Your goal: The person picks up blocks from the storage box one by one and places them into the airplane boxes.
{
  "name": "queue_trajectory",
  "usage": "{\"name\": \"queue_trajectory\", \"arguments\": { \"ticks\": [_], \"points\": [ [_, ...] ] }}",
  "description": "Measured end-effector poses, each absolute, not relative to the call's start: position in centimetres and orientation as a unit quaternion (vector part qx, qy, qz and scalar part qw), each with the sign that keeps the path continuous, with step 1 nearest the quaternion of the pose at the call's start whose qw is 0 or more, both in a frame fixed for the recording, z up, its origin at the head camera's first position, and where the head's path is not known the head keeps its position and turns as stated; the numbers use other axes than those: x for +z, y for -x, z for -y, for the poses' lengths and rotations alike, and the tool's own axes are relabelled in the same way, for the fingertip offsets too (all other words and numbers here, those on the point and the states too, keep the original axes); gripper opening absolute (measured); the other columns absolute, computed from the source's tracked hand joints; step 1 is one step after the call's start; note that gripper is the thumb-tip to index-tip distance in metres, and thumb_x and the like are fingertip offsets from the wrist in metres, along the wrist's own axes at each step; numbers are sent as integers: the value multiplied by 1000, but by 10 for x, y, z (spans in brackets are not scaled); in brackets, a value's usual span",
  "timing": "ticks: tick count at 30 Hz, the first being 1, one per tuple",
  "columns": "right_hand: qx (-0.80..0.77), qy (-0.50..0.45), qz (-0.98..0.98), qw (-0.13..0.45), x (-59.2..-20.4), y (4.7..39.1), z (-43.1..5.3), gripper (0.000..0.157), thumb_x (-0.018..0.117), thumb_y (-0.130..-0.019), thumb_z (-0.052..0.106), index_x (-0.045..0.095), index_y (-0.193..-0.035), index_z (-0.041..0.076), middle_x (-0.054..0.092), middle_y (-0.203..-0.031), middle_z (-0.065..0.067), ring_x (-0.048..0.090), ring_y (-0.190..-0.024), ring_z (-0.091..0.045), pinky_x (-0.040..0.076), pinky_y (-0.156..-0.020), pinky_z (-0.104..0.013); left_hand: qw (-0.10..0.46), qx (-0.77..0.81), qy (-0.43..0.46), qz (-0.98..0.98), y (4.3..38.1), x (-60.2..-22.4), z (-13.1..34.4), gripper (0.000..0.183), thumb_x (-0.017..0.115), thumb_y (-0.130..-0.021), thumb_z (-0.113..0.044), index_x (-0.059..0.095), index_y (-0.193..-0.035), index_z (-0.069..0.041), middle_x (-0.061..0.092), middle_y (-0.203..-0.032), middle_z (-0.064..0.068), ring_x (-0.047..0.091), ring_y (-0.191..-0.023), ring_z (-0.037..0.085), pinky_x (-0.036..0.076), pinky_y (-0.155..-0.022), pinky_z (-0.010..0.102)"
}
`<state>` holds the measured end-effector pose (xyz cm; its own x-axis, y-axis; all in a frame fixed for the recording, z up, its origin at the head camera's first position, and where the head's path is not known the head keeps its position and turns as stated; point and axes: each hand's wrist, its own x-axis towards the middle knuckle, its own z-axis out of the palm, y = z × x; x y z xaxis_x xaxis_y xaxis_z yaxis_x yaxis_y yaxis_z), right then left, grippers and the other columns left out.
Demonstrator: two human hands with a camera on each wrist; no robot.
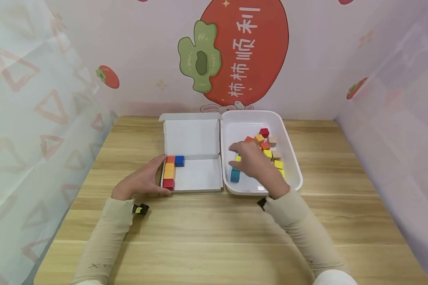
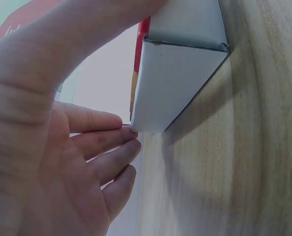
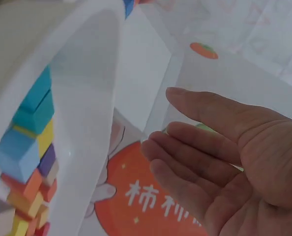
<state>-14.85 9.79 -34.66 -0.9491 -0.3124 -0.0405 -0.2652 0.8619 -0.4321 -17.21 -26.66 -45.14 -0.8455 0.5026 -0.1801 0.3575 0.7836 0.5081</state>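
Head view: left of the tray (image 1: 236, 132), the white box (image 1: 199, 174) could shift and skew its cubes (image 1: 169, 167) if the left hand (image 1: 144, 180), spread around its left end, nudges it, while the right hand (image 1: 252, 160) hovers empty, thumb and fingers parted; the box's long axis runs left to right, lid (image 1: 192, 137) opened far.

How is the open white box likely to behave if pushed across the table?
The white box would probably slide rather than tip, since it sits low and flat on the table. It may be light for its size, as it looks like thin card. The lid could flap, as it seems hinged along one fold.
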Motion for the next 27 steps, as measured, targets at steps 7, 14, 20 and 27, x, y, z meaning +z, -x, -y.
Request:
{"name": "queue_trajectory", "arguments": {
  "ticks": [7,14,20,27],
  "points": [
    [-186,116,-974,48,-343,138,-165,44,82,-78,19,69,-118,11,70,-114,-11,66,-105,-30,59,-85,-44,155,241,-234,-929,172,-450,268,133,82,-61,-65,3,-157,-15,14,-163,11,23,-146,34,27,-118,57],
    [-149,99,-979,93,-350,131,-209,36,81,-78,16,72,-110,3,72,-107,-18,68,-98,-34,59,-84,-48,158,239,-227,-931,172,-452,269,133,81,-60,-65,4,-157,-16,14,-163,10,22,-147,34,27,-118,57],
    [-130,100,-976,145,-369,132,-225,33,81,-78,16,72,-108,3,72,-99,-15,64,-81,-24,61,-79,-44,154,244,-232,-929,171,-451,269,132,82,-61,-64,4,-157,-16,16,-162,9,24,-146,31,26,-119,55],
    [-114,50,-972,197,-386,139,-227,35,81,-78,16,71,-108,0,69,-95,-13,60,-77,-23,61,-73,-43,152,250,-231,-928,169,-449,267,132,84,-60,-61,7,-156,-14,18,-161,10,26,-145,31,28,-118,55]
  ]
}}
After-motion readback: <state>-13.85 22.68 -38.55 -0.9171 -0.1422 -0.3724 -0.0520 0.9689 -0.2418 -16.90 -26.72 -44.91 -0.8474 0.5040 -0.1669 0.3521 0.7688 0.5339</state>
